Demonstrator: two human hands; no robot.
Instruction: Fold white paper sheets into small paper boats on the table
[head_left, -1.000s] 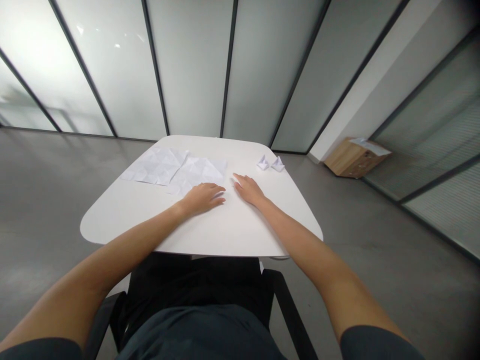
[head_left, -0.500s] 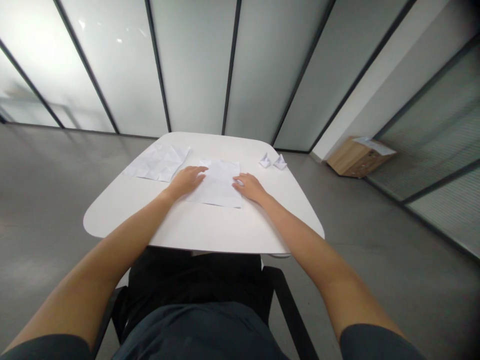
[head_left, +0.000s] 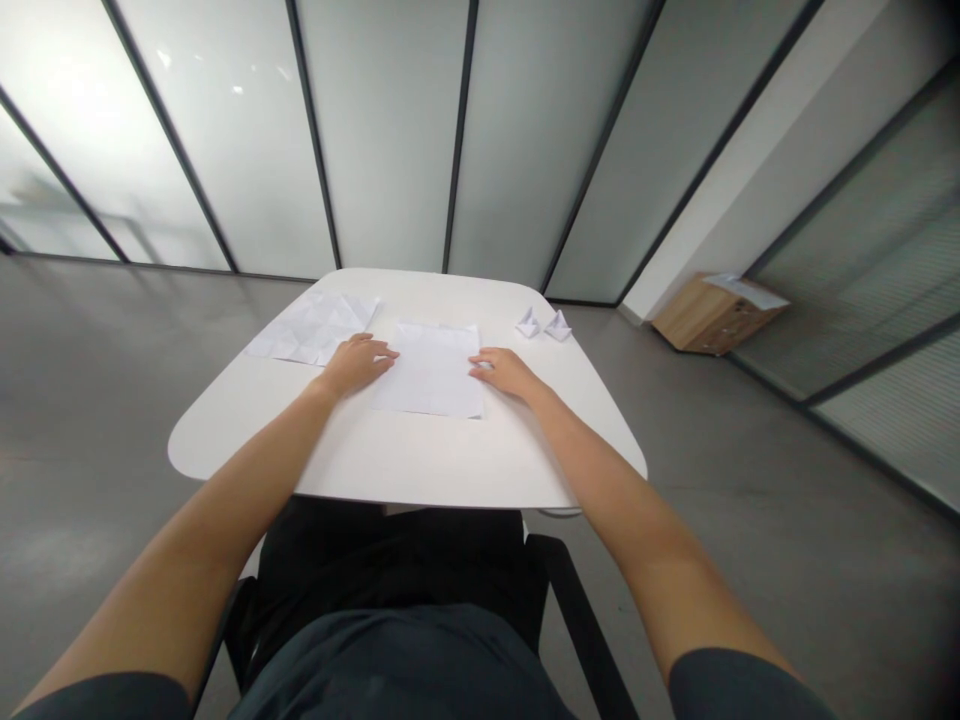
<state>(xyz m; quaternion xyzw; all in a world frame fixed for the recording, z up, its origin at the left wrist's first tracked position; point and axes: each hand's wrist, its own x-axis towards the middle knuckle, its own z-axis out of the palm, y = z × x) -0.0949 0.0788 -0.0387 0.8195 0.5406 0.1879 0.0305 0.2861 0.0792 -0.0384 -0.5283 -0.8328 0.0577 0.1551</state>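
Two bare hands now lie on either side of a single flat sheet of white paper (head_left: 431, 375), which has just been smoothed out and drawn clear of the creased paper beside it. A moment ago it was rumpled and overlapping that other sheet. Now it sits squarely on its own, with no visible folds, in the middle of the white surface (head_left: 420, 462).

The left hand (head_left: 356, 365) has slid back to the sheet's left edge, and its fingers (head_left: 380, 351) are open and relaxed, lying at that edge and gripping nothing. The right hand (head_left: 510, 373) rests at the sheet's right edge, its fingers (head_left: 486, 364) also open and lying flat, with no pinch or grasp. Both hands seem to be steadying the paper lightly rather than lifting it.

Just left of the flat sheet lies a larger sheet of creased paper (head_left: 311, 330), its surface marked with a web of fold lines. Beyond the flat sheet's far right corner, two small folded paper boats (head_left: 543, 324) sit close together near the far edge of the surface. Well to the right of the flat sheet, a low wooden cabinet (head_left: 709, 317) stands on the grey floor (head_left: 97, 420), with a paper lying on top.
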